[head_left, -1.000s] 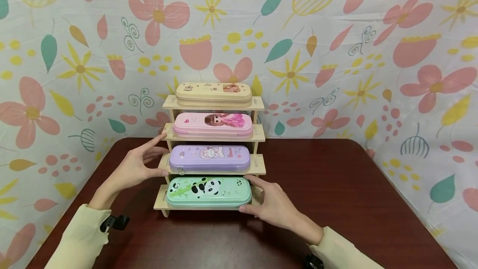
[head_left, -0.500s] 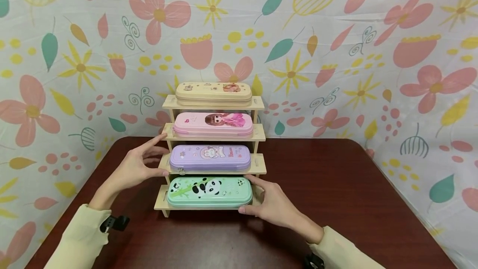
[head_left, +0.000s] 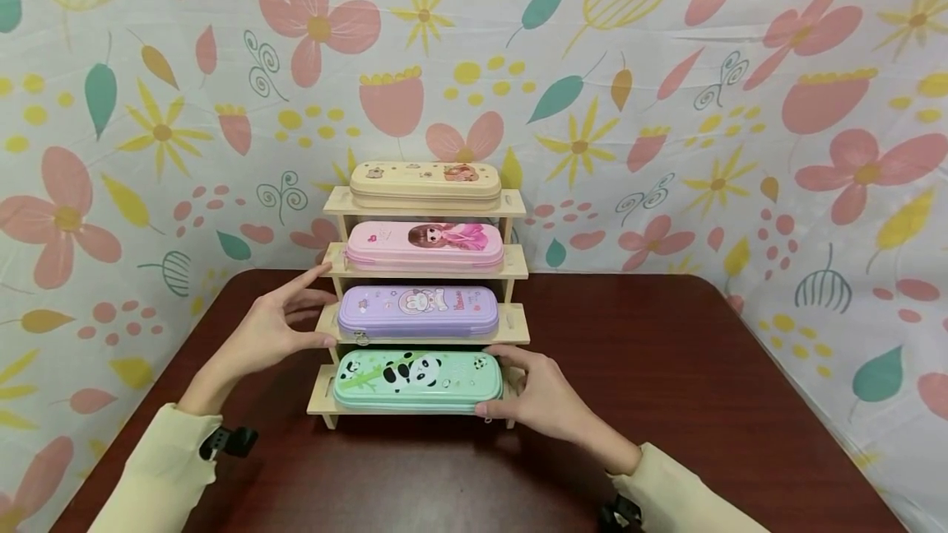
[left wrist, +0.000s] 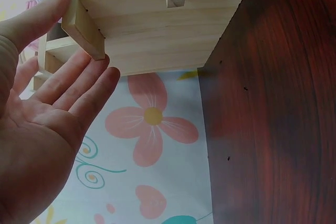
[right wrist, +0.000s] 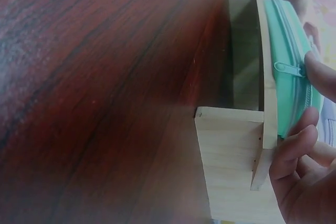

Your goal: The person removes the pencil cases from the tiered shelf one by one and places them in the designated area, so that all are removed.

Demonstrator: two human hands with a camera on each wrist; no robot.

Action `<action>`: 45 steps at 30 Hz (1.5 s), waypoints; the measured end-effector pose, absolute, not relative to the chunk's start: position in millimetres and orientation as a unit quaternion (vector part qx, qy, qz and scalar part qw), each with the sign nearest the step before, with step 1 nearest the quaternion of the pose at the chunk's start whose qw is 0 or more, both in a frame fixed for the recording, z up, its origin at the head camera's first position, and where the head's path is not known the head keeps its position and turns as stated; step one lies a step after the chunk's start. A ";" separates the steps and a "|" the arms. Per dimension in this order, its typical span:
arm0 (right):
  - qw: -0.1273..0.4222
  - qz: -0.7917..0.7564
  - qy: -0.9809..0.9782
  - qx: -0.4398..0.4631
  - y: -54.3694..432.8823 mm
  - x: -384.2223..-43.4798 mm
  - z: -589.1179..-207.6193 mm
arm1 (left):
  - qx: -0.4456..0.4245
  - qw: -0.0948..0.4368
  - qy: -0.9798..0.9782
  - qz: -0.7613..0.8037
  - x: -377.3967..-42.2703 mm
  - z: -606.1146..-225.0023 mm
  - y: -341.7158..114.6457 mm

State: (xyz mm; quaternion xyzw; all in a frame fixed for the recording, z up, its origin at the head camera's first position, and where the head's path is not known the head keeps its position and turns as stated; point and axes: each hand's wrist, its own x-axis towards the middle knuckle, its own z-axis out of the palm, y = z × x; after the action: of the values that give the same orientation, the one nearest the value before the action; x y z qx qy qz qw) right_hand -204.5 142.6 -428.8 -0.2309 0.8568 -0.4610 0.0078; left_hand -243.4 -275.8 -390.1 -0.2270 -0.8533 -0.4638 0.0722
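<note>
Four-tiered and made of pale wood, a rack point(head_left: 320, 399) stands on the table with one pencil case per step. At its left side my left hand point(head_left: 255, 336) holds on, thumb at the step under the purple pencil case point(head_left: 385, 315) and index fingertip near the step above. In the left wrist view, the wooden step end lies between thumb and fingers. My right hand point(head_left: 544, 393) grips the right end of the mint-green panda pencil case point(head_left: 411, 381) on the lowest step, thumb in front, fingers behind. A zipper pull point(right wrist: 287, 69) shows near the thumb in the right wrist view.
A pink pencil case point(head_left: 378, 247) and a cream pencil case point(head_left: 403, 181) lie on the upper two steps. The dark red-brown table point(head_left: 652, 352) extends to both sides. Behind it hangs a flower-patterned cloth point(head_left: 666, 39).
My right thumb has risen slightly at the front of the mint-green pencil case, and the zipper pull now shows below it. The left hand keeps its place on the rack.
</note>
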 end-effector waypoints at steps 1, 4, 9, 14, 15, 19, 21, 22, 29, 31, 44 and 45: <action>0.012 -0.464 0.855 -0.231 142.7 -204.9 -428.5 | -0.226 0.072 -0.854 -0.464 -243.3 -389.6 -275.6; 0.023 -0.469 0.852 -0.231 142.3 -206.0 -427.6 | -0.226 0.072 -0.854 -0.463 -243.3 -388.9 -275.7; 0.029 -0.470 0.851 -0.232 141.2 -207.1 -427.1 | -0.228 0.070 -0.851 -0.468 -243.0 -389.5 -276.5; 0.041 -0.487 0.840 -0.238 142.6 -207.5 -426.0 | -0.227 0.068 -0.849 -0.472 -243.3 -390.0 -276.1; 0.042 -0.491 0.837 -0.238 142.8 -207.7 -426.1 | -0.226 0.068 -0.850 -0.472 -243.4 -389.8 -275.9; 0.044 -0.497 0.839 -0.217 140.2 -206.7 -425.4 | -0.224 0.067 -0.851 -0.470 -243.5 -388.6 -275.7; 0.042 -0.495 0.843 -0.207 138.1 -205.9 -424.9 | -0.224 0.066 -0.851 -0.470 -243.7 -388.5 -276.2; 0.043 -0.495 0.844 -0.202 137.1 -205.2 -424.2 | -0.224 0.066 -0.851 -0.470 -243.8 -388.6 -276.4; 0.055 -0.501 0.840 -0.202 137.0 -203.0 -423.8 | -0.226 0.066 -0.849 -0.473 -244.7 -391.1 -277.2; 0.064 -0.503 0.838 -0.200 138.8 -201.9 -423.7 | -0.228 0.065 -0.847 -0.476 -244.9 -391.5 -277.0; 0.111 -0.568 0.787 -0.213 168.2 -199.9 -417.3 | -0.236 0.072 -0.844 -0.476 -244.5 -391.8 -277.9; 0.112 -0.568 0.786 -0.214 171.2 -200.1 -416.8 | -0.236 0.073 -0.844 -0.475 -244.4 -392.0 -277.9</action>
State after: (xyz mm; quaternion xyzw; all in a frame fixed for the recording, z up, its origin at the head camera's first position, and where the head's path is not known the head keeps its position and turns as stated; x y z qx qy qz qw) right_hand -200.1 171.2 -416.8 -0.2140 0.7864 -0.5685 0.1120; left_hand -244.4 -277.9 -392.0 -0.2361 -0.8443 -0.4754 0.0728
